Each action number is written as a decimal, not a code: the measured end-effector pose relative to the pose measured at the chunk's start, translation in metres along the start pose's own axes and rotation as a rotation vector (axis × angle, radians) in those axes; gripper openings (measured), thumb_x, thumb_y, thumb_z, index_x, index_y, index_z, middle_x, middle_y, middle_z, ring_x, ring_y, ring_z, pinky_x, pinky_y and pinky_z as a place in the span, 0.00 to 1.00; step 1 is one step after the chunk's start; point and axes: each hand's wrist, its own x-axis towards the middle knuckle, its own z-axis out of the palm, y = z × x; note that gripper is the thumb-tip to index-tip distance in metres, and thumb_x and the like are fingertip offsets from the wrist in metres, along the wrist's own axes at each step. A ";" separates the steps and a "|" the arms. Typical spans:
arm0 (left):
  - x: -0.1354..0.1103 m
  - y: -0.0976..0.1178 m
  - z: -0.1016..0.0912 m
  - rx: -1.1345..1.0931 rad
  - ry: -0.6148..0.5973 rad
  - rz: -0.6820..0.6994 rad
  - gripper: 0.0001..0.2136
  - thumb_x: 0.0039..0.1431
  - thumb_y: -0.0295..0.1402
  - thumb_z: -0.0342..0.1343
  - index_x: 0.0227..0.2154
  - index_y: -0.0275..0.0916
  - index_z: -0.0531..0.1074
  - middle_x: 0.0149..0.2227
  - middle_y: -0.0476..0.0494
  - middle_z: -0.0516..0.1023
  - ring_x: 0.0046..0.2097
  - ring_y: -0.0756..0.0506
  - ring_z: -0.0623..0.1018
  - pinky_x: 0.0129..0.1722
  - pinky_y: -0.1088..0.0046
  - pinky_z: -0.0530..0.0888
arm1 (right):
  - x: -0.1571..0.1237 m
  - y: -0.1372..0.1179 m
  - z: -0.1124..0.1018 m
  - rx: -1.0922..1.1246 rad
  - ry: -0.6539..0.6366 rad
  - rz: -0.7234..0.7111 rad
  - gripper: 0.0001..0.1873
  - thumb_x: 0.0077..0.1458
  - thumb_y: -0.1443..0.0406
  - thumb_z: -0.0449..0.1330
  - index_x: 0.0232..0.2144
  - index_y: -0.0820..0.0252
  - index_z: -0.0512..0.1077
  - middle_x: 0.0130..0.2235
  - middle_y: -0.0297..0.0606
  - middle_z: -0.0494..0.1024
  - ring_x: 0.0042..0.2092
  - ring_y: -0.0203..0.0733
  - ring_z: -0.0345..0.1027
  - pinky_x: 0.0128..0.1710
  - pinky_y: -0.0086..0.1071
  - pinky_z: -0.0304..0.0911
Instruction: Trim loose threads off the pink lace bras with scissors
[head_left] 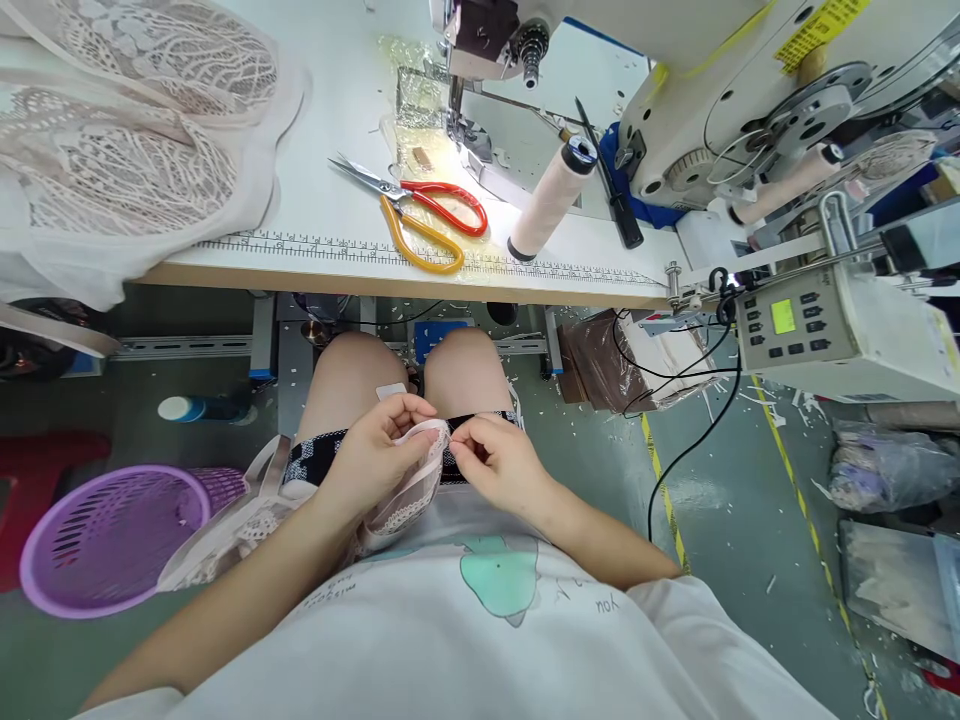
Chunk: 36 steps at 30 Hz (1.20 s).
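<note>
Lace garment (411, 500), edge in the pinch of the left hand (375, 455) (right hand (508, 465): grip unclear)

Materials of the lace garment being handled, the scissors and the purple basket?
Lace garment: thin, matte textile, judging by its openwork edging; fiber can't be told.

Scissors: blades look like bare metal, grey with a sheen; the smooth, glossy red and yellow handles suggest plastic or a plastic coating.

Purple basket: probably molded plastic, slightly glossy, given its uniform color and slotted wall.
</note>
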 end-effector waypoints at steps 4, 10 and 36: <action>0.000 0.000 0.001 -0.017 0.012 0.010 0.07 0.42 0.31 0.58 0.27 0.41 0.68 0.28 0.50 0.70 0.31 0.49 0.71 0.31 0.75 0.69 | 0.000 -0.003 -0.003 0.004 -0.026 -0.016 0.05 0.48 0.69 0.52 0.22 0.59 0.65 0.23 0.31 0.65 0.26 0.33 0.59 0.27 0.26 0.56; 0.001 0.000 0.000 -0.017 -0.031 -0.002 0.06 0.43 0.31 0.59 0.26 0.41 0.69 0.28 0.49 0.71 0.30 0.50 0.70 0.30 0.75 0.68 | 0.005 -0.003 -0.022 0.097 0.053 0.004 0.04 0.51 0.67 0.51 0.25 0.58 0.63 0.23 0.30 0.66 0.26 0.32 0.60 0.27 0.25 0.56; 0.002 -0.001 0.006 0.082 -0.271 -0.174 0.09 0.40 0.31 0.60 0.29 0.40 0.73 0.24 0.49 0.73 0.25 0.50 0.71 0.25 0.75 0.67 | 0.019 0.012 -0.066 0.472 0.388 -0.055 0.11 0.56 0.55 0.51 0.30 0.55 0.58 0.18 0.24 0.52 0.17 0.27 0.48 0.16 0.23 0.48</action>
